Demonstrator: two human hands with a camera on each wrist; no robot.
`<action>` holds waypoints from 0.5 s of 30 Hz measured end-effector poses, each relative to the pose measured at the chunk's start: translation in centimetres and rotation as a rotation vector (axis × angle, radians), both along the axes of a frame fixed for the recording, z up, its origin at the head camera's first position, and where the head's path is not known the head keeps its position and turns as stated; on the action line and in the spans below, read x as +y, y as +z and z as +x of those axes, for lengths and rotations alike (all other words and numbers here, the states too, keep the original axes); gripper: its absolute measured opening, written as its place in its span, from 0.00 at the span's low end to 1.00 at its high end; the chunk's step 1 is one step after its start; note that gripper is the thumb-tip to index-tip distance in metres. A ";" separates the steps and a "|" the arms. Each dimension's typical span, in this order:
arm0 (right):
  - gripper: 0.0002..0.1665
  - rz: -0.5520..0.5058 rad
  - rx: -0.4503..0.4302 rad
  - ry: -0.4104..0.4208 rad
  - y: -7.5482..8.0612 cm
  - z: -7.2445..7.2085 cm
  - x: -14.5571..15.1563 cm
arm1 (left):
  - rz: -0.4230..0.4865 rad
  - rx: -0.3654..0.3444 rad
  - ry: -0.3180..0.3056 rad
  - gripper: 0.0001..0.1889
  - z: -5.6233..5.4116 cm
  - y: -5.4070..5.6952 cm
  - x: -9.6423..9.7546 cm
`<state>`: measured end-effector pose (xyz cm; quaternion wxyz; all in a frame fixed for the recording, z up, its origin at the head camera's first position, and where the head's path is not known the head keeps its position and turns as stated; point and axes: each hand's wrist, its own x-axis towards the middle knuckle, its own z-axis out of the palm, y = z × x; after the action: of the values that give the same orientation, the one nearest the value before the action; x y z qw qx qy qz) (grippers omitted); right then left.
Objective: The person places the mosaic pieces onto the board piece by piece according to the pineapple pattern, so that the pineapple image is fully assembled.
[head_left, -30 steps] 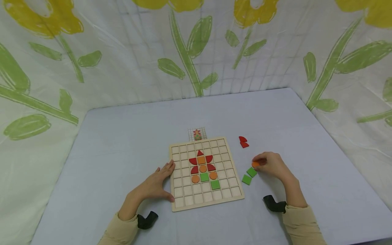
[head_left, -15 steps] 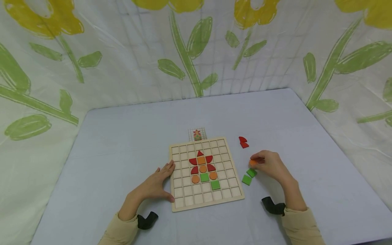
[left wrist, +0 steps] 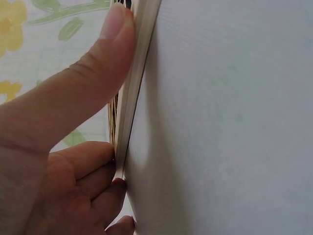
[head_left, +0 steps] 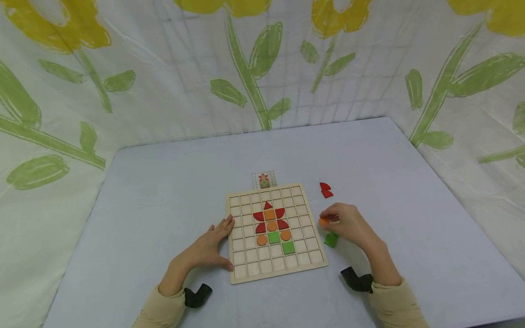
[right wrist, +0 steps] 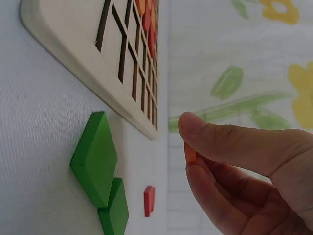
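My right hand [head_left: 348,224] pinches an orange disc [head_left: 324,222] just off the right side of a wooden grid board [head_left: 250,268]. The disc [right wrist: 190,152] appears edge-on between thumb and fingertips in the right wrist view. Spread along the board's left edge, my left hand [head_left: 208,247] touches it with thumb and fingers; its thumb [left wrist: 110,49] lies against the rim in the left wrist view. Red, orange and green pieces form a figure in the board's cells. Two green squares [right wrist: 95,159] lie below the right hand, partly covered in the head view.
Two red quarter-circle pieces [head_left: 325,187] lie beyond the right hand. A small pattern card [head_left: 256,180] with a similar figure sits at the board's far edge. Black bent mounts [head_left: 198,295] are on both wrists. A flower-printed curtain [head_left: 164,91] hangs behind the table.
The right hand has moved left with the orange disc, from beside the green squares toward the board's right edge. The left hand and board have stayed in place.
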<state>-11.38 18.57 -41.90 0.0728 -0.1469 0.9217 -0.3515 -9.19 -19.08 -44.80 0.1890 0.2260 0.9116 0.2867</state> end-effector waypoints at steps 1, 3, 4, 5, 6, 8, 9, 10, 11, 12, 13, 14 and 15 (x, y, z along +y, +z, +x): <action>0.13 0.006 0.008 0.012 0.0 0.0 -0.2 | -0.001 0.000 0.001 0.62 0.0 0.0 0.0; 0.13 0.010 0.024 0.037 0.0 0.0 -0.6 | -0.003 0.000 0.003 0.62 0.0 0.0 0.1; 0.13 0.008 0.030 0.045 0.0 0.0 -0.8 | -0.005 0.000 0.003 0.62 0.0 0.0 0.1; 0.13 0.007 0.032 0.051 0.0 0.0 -1.0 | -0.005 0.001 0.004 0.62 0.0 0.1 0.1; 0.13 0.005 0.031 0.054 0.0 0.0 -1.2 | -0.006 0.000 0.006 0.62 0.0 0.1 0.1; 0.13 -0.001 0.029 0.068 0.1 -0.1 -1.7 | -0.010 0.000 0.007 0.62 0.0 0.1 0.2; 0.13 -0.001 0.029 0.076 0.1 -0.1 -1.9 | -0.011 0.000 0.008 0.62 0.0 0.1 0.2; 0.12 0.000 0.028 0.082 0.1 0.0 -2.2 | -0.011 0.000 0.008 0.62 0.0 0.1 0.2; 0.12 0.002 0.028 0.088 0.1 0.0 -2.4 | -0.012 0.001 0.008 0.62 0.0 0.1 0.2; 0.12 0.004 0.024 0.092 0.1 0.0 -2.6 | -0.012 0.002 0.009 0.62 0.0 0.1 0.2; 0.12 0.006 0.020 0.100 0.1 0.0 -2.9 | -0.013 0.004 0.008 0.62 0.0 0.1 0.2; 0.12 0.009 0.015 0.107 0.1 0.0 -3.1 | -0.013 0.006 0.008 0.62 0.0 0.1 0.2; 0.12 0.013 0.010 0.114 0.0 0.1 -3.4 | -0.013 0.007 0.007 0.62 0.0 0.1 0.2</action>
<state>-11.28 15.20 -41.90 0.0892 -0.2001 0.9145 -0.3400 -9.16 -18.92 -44.69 0.1861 0.2224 0.9150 0.2804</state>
